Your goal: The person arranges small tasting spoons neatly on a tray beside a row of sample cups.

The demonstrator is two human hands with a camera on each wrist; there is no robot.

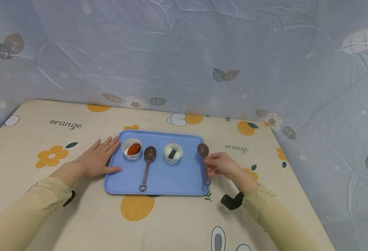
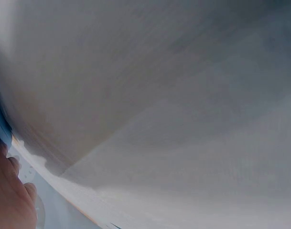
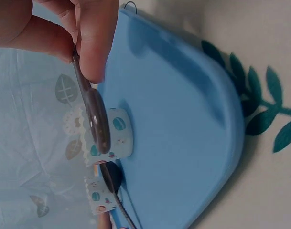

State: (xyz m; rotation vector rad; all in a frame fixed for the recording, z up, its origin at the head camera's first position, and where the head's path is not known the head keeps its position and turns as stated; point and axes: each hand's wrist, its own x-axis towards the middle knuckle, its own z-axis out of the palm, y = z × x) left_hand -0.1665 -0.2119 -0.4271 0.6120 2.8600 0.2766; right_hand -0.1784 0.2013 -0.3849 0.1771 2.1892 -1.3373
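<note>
A blue tray (image 1: 121, 184) lies on the patterned cloth. My left hand (image 1: 97, 158) rests at its left edge with fingers spread and the thumb over the rim. At the right edge, my right hand (image 1: 221, 164) pinches a brown spoon (image 1: 203, 150) by its handle; in the right wrist view this spoon (image 3: 98, 121) is held above the tray. A second brown spoon (image 1: 150, 153) lies on the tray between two small white cups. The left cup (image 1: 132, 156) holds a piece of orange-topped sushi, the right cup (image 1: 173, 159) a white rice piece with a dark strip.
A cream cloth (image 1: 177, 223) with orange fruit, flower and rabbit prints covers the table. Behind it and at the right hangs a grey-blue fabric wall (image 1: 184, 52) with leaf prints. A black strap piece (image 1: 232, 201) sits at the right wrist.
</note>
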